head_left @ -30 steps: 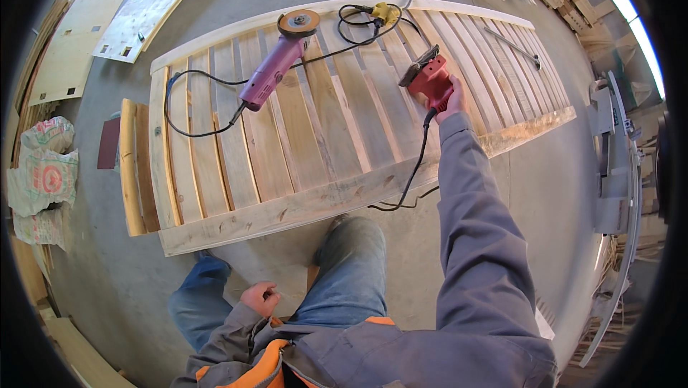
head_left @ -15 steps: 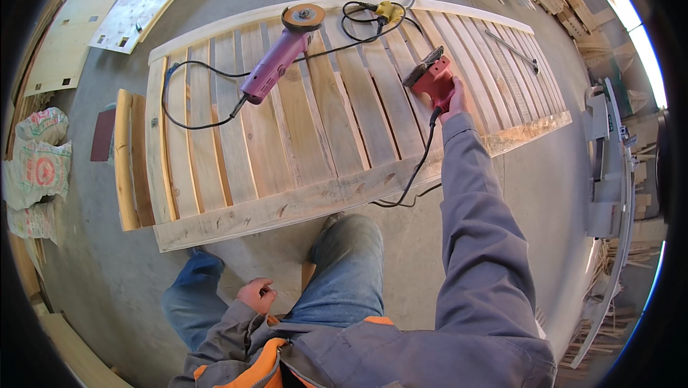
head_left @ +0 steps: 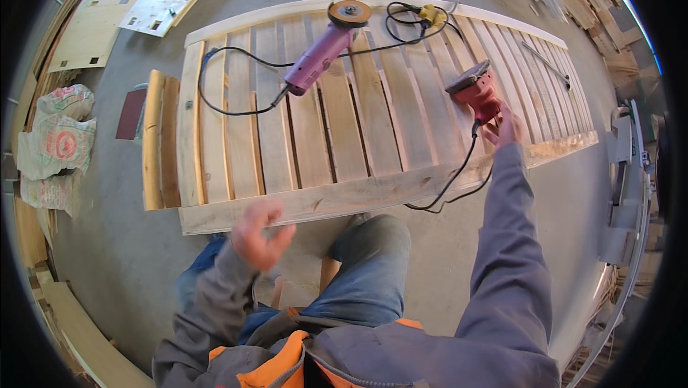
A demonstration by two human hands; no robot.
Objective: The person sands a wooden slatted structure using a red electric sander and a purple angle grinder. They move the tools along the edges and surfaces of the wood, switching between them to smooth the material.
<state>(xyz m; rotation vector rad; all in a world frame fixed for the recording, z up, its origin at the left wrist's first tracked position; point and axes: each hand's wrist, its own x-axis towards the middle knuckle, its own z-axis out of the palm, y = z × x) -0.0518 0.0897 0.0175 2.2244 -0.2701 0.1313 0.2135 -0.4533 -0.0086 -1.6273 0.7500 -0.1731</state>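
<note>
A red palm sander point(head_left: 479, 94) rests tipped on the slats of a pale wooden slatted panel point(head_left: 287, 202), its dark pad turned up and to the left. My right hand point(head_left: 507, 126) is at the sander's rear end beside the cord, thumb and fingers apart, the fingertips close to the body; whether they touch it is unclear. Over the panel's near edge hangs my left hand point(head_left: 261, 236), slightly blurred, thumb spread from loosely bent fingers, holding nothing. A purple angle grinder point(head_left: 319, 58) lies left of the sander, its orange-brown disc facing up.
Black cords loop across the slats to a yellow connector point(head_left: 432, 15). A thin metal bar point(head_left: 546, 64) lies at the right. Beside the panel's left end stands a wooden piece point(head_left: 152, 141). White sacks point(head_left: 61, 141) and plywood sheets point(head_left: 100, 15) are farther left.
My view has shifted, so the panel appears farther right. My right hand has drawn back from the sander's body. My left hand has risen from my lap toward the panel's near edge.
</note>
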